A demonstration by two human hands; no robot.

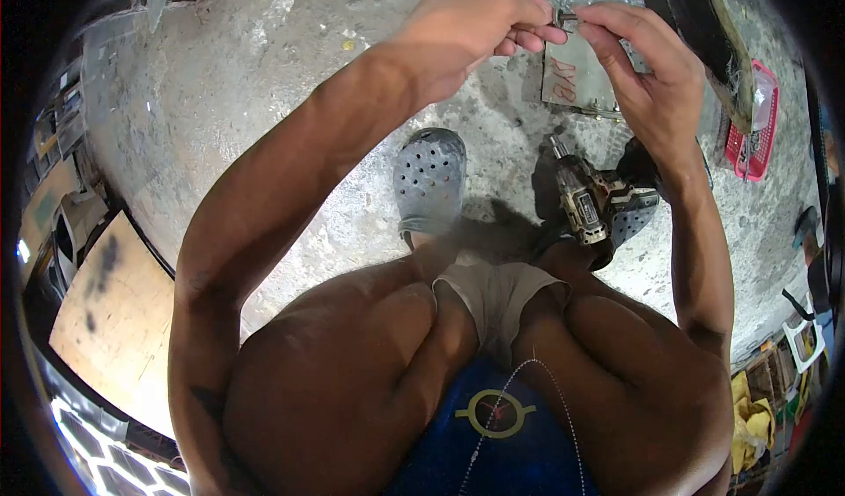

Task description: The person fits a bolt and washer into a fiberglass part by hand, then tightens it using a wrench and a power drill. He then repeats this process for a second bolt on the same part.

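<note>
My left hand (pixel 486 19) is closed at the top of the view, its thumb and fingers pinching one end of a small bolt-like metal piece (pixel 568 17). From the other side, the thumb and forefinger of my right hand (pixel 658 72) pinch the same piece. Its exact kind is too small to make out. Below my hands a grey metal plate (pixel 574 78) with red handwritten marks lies on the floor, with small metal parts along its near edge. A cordless drill (pixel 583 204) with a bit fitted rests by my right foot.
Grey clogs (pixel 429 175) are on my feet on the stained concrete floor (pixel 290 100). To the right, a pink plastic basket (pixel 759 131) sits beside a dark beam-like object (pixel 695 29). A wooden board (pixel 119 320) leans at the left, and yellow cloth-like material (pixel 753 421) lies lower right.
</note>
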